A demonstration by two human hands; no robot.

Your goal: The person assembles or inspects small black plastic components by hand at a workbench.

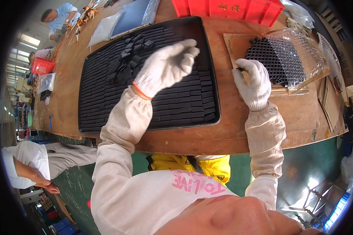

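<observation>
My left hand [168, 64], in a white knit glove with an orange cuff edge, is over a black tray [217, 117]. Its fingers are loosely curled and apart, and I see nothing between them. Rows of small black rectangular blocks [113, 100] fill most of the tray, with a loose pile of blocks [125, 62] on top. To the right, my gloved right hand [255, 82] pinches a small dark piece [240, 69] between thumb and finger. Beside that hand, a dark round bundle of open-ended tubes [262, 58] rests on cardboard [233, 47], partly under clear plastic [315, 64].
A red crate [227, 11] stands at the table's far edge. Flat blue sheets [131, 17] and a plastic bag [104, 29] lie behind the tray. Another person [31, 164] is close on my left; one more [60, 19] works at the far left.
</observation>
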